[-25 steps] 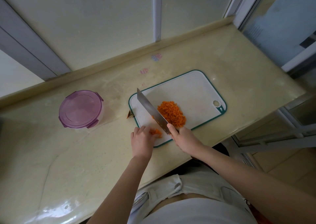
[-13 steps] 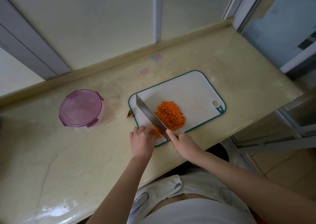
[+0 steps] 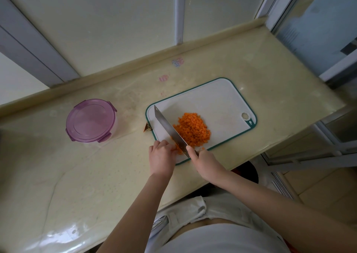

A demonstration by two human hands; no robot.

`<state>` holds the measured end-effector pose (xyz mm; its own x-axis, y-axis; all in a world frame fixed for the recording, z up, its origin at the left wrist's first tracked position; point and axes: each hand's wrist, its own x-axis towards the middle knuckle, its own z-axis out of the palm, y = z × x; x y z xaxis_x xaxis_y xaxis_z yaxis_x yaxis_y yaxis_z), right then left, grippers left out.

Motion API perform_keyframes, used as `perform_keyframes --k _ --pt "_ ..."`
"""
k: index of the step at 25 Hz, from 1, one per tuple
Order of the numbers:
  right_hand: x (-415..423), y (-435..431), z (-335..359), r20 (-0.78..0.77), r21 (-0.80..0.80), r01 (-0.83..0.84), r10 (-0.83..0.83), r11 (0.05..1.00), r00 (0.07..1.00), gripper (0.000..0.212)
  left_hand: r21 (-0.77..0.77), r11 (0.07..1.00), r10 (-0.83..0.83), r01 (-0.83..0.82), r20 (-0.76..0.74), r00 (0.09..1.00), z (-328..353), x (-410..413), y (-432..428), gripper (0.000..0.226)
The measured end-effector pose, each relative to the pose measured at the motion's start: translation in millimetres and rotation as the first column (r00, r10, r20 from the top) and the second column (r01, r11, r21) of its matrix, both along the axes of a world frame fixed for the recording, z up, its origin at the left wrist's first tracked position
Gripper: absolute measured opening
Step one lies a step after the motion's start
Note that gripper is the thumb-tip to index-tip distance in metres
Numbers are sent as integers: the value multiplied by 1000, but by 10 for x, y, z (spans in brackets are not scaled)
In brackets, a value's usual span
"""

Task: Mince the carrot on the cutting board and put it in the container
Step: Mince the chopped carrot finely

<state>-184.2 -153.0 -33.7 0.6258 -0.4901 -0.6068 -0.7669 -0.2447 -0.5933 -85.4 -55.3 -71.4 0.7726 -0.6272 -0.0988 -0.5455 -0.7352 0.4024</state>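
A white cutting board (image 3: 218, 100) with a green rim lies on the counter. A pile of minced carrot (image 3: 193, 130) sits near its middle. My right hand (image 3: 205, 163) grips the handle of a cleaver (image 3: 170, 130), whose blade lies along the pile's left side. My left hand (image 3: 161, 156) rests at the board's near left corner, its fingers curled on a small remaining carrot piece (image 3: 178, 150) right beside the blade. A round container (image 3: 90, 120) with a purple lid stands shut to the left of the board.
A small brown carrot scrap (image 3: 147, 128) lies on the counter (image 3: 58, 175) by the board's left edge. The counter's front edge runs just below my hands. A wall with window frames rises behind the counter.
The cleaver has shifted a little left toward my left hand, and the loose carrot by my fingers now lies against the blade. Both hands stay at the near corner.
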Motion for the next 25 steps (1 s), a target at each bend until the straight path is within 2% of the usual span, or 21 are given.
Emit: perform_keyframes --k 4,8,13,18,25 --pt "43 50 -4 20 -37 -86 86 996 996 46 -22 1000 10 -10 -26 1000 -39 13 3 14" --pt "121 -3 -43 68 -38 -20 22 999 997 57 -12 1000 0 0 -25 1000 -34 15 -3 14" --pt "113 -156 -86 92 11 -32 31 999 995 61 -33 999 1 -2 -21 1000 -42 2 17 12" --pt "111 -259 -35 104 11 35 -36 999 994 60 -82 995 62 -63 -12 998 -103 -40 21 5" --pt "51 -197 42 119 71 37 -45 997 992 57 -99 991 83 -90 -66 994 -71 3 29 10"
